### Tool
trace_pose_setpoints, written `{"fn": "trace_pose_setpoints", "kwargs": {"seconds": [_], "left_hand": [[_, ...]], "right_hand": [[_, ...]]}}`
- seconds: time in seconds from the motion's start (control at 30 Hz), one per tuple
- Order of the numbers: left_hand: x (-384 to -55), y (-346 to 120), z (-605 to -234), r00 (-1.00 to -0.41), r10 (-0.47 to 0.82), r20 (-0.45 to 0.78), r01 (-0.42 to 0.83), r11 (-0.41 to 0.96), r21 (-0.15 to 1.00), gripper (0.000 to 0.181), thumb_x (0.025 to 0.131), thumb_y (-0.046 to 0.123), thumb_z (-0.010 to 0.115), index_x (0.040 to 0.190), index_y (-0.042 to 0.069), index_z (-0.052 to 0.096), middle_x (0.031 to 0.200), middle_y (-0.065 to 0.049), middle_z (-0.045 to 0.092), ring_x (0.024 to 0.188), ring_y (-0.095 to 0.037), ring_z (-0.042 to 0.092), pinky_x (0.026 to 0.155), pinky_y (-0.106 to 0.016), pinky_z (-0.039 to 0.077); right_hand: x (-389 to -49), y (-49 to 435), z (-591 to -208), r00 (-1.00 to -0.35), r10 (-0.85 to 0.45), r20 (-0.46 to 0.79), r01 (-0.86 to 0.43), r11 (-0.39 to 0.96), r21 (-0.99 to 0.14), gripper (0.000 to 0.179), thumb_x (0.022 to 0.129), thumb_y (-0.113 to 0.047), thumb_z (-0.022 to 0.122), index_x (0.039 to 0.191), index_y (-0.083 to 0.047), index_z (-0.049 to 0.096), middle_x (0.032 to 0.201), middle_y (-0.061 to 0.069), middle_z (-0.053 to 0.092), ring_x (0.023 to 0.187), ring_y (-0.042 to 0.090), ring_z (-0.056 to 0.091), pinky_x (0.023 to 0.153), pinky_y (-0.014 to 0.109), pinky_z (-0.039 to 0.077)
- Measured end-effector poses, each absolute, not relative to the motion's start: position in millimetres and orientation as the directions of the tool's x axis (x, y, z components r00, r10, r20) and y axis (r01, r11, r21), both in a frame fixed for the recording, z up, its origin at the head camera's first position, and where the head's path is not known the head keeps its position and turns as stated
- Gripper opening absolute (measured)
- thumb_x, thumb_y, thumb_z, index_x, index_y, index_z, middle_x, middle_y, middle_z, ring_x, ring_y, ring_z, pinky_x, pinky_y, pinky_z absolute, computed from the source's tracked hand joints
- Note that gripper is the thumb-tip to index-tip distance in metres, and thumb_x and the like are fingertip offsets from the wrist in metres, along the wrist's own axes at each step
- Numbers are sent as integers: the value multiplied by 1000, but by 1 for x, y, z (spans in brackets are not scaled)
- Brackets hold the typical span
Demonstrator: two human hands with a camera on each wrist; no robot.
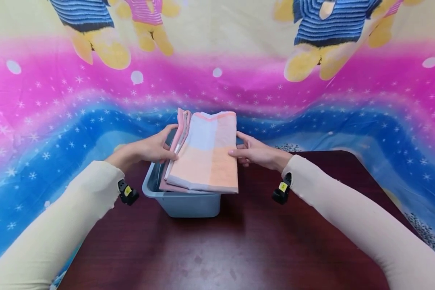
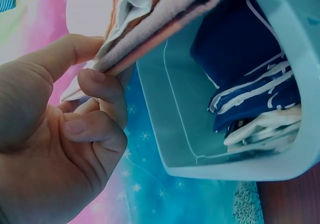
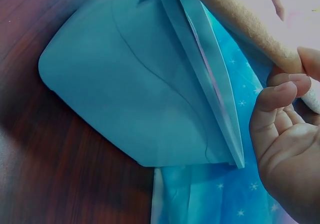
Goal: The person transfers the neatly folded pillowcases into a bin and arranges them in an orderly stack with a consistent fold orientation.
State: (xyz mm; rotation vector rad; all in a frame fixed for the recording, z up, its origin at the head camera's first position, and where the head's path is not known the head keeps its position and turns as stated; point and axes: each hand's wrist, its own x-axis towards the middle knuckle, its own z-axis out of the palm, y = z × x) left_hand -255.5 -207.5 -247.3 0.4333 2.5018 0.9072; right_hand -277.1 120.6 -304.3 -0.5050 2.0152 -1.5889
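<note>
A folded checked towel [image 1: 206, 161] in peach, white and pink is held above a blue-grey plastic bin [image 1: 192, 204]. My left hand [image 1: 150, 150] pinches its left edge, where several pink and grey layers fan apart. On the opposite edge, my right hand [image 1: 258, 152] grips the towel between thumb and fingers. The left wrist view looks into the bin: a folded navy cloth [image 2: 235, 39] with white trim lies there beside a white cloth [image 2: 267, 126]. From the head view, the towel hides most of the bin's inside.
The bin stands on a dark reddish-brown table [image 1: 217, 249] with a rounded far right corner. Behind the table hangs a pink and blue curtain [image 1: 217, 88] with snowflakes and bear figures. Each wrist wears a small black camera [image 1: 282, 188].
</note>
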Motion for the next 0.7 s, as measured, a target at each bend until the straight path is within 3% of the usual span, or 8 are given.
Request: {"fn": "trace_pose_setpoints", "kwargs": {"seconds": [0.3,0.7], "left_hand": [[-260,-215,-245,-876,401,-268,158,763,626,100,99,19,64,160,26,-14,68,-5,52,53,-17,49,55,-32,42],[-262,-219,-244,-890,376,-257,138,760,636,100,101,17,62,160,29,-18,70,-6,52,51,-17,46,55,-32,43]], "right_hand": [[-282,109,-301,-805,-576,-143,5,234,-972,82,101,-23,62,162,-30,7,87,5,60,59,16,39,62,30,39],[-288,98,-298,-821,-556,-130,-20,255,-967,81,101,-23,62,162,-32,10,103,10,61,63,16,43,61,29,40]]}}
